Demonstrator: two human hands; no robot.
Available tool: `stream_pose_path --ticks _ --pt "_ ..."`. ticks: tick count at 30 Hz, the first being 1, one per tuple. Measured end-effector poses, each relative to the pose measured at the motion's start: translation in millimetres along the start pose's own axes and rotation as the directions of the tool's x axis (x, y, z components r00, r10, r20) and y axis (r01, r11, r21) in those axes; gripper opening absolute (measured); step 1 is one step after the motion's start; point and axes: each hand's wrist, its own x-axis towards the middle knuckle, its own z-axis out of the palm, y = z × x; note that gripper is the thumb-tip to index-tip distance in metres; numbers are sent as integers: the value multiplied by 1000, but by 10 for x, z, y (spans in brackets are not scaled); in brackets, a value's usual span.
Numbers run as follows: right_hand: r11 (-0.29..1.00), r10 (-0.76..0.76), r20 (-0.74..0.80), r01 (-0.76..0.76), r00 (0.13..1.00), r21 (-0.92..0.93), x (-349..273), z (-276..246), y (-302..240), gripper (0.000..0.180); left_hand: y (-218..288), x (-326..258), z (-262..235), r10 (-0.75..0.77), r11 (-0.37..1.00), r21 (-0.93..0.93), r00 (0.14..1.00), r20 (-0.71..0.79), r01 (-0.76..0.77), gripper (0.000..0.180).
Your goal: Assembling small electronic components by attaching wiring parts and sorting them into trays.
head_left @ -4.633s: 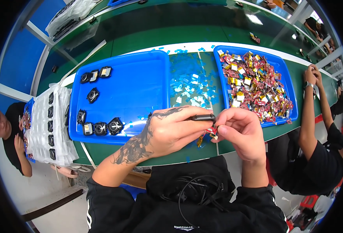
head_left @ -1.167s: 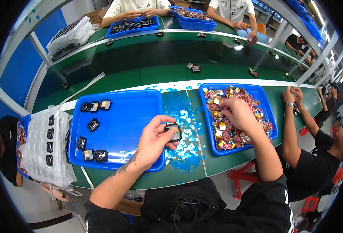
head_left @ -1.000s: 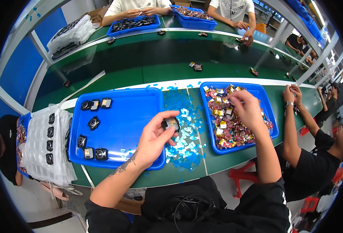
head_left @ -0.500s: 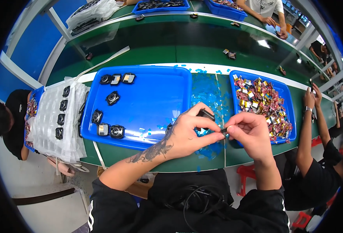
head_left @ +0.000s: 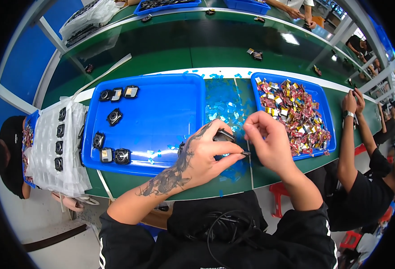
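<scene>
The left hand (head_left: 202,157), tattooed across its back, is curled closed around a small black component (head_left: 223,136), gripping it with thumb and fingers. The right hand (head_left: 269,143) meets it from three o'clock, fingertips pinched shut on a tiny dark piece (head_left: 246,153) right at the left thumb's tip. Both hands hover over a patch of loose blue film scraps (head_left: 226,105) lying between two trays.

At nine o'clock from the hands sits the large blue tray (head_left: 161,112) — mostly bare in its middle and right, with black round parts (head_left: 113,117) gathered along its left and upper-left edges. At two o'clock the smaller blue tray (head_left: 327,116) is heaped with small red-and-yellow pieces (head_left: 296,112), leaving little free room inside it.

Further left, a white blister sheet (head_left: 49,148) holding more black parts overhangs the near edge of the green workbench (head_left: 170,54). The bench stretches wide toward twelve o'clock, with open green surface beyond a white strip. At three o'clock a co-worker's forearm (head_left: 347,134) rests upright just beside the smaller tray — that side is tight.
</scene>
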Motion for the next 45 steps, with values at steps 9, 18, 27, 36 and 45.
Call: stream_pose_path --ticks 9,18,27,36,45 --pt "973 -81 -113 103 990 205 -146 136 -179 15 -88 14 58 -371 814 -484 929 -7 321 12" --pt "972 -226 -245 202 943 -120 -184 119 -130 10 -160 5 36 -300 646 -717 951 79 263 51" --pt "878 -370 -241 253 897 -406 -88 273 -309 12 -74 -5 69 -299 643 -730 954 40 232 53" --pt "919 -283 -233 193 930 -344 -39 320 -337 10 -79 -15 139 -297 677 -699 955 30 232 48" --pt "964 -177 -263 113 948 -241 -33 333 -338 10 -48 -38 131 -309 709 -659 951 30 251 47"
